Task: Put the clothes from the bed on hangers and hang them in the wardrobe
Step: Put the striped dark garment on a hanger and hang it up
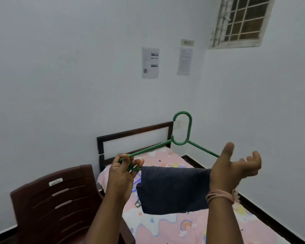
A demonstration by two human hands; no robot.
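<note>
Above the bed, your left hand grips the green hanger at its left end. Its bar runs left-right under the striped garment; your right hand hangs released at its right end.

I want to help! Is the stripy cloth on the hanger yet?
Yes. The striped cloth hangs folded over the green hanger bar.

A single wide-angle view looks from the person's head, forward and slightly down, close on both raised hands. Beyond the left hand and right hand lie the bed, two walls and the room's corner.
</note>
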